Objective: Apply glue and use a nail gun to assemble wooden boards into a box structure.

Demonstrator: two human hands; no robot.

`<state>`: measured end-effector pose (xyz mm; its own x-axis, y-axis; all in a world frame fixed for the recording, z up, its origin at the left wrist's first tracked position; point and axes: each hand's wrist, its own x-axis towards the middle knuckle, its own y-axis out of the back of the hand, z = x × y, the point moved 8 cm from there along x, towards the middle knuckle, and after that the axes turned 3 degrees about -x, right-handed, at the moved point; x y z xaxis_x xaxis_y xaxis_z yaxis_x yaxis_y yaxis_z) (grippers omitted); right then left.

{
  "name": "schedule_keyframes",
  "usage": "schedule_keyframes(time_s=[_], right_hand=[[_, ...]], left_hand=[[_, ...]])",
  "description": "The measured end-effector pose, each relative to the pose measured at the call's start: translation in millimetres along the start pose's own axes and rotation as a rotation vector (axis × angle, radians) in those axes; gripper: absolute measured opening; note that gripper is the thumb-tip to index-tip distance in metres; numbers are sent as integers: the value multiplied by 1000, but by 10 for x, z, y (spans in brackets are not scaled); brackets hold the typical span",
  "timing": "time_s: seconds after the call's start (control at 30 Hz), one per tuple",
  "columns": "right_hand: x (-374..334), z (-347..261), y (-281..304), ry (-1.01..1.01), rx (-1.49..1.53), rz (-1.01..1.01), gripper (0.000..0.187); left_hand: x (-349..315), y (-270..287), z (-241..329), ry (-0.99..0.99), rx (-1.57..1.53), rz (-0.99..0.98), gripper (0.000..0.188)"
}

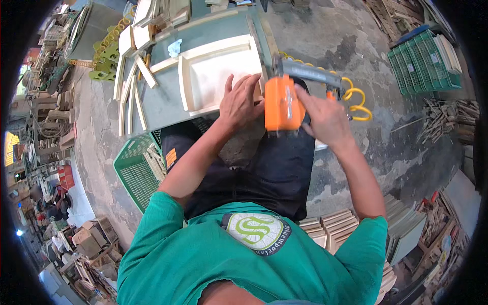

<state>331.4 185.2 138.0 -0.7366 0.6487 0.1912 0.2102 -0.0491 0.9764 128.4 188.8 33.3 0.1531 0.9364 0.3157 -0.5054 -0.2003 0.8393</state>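
Note:
A shallow pale wooden tray with a curved far side and a white bottom lies on a grey-green worktable before my knees. Over its near right corner is my left hand, fingers reaching inside toward the right wall and thumb by the corner, gripping it. In my right hand is an orange nail gun with a grey magazine. Its nose points away from me, just right of the tray, and I cannot tell whether it touches the wood. A yellow coiled air hose hangs from the gun.
Narrow wooden strips and a blue scrap lie on the table. A green crate with wood pieces stands below left; stacked green crates stand far right. Stacked wooden panels are beside me at the lower right.

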Motion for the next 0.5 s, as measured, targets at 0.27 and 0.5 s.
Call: schedule_keyframes(time_s=[0.27, 0.5], right_hand=[[1920, 345, -232, 9, 11, -15, 75], [3069, 240, -1038, 97, -100, -172, 67]], left_hand=[[-772, 799, 99, -3, -242, 218, 24], [-1599, 1124, -776, 530, -142, 297, 20]])
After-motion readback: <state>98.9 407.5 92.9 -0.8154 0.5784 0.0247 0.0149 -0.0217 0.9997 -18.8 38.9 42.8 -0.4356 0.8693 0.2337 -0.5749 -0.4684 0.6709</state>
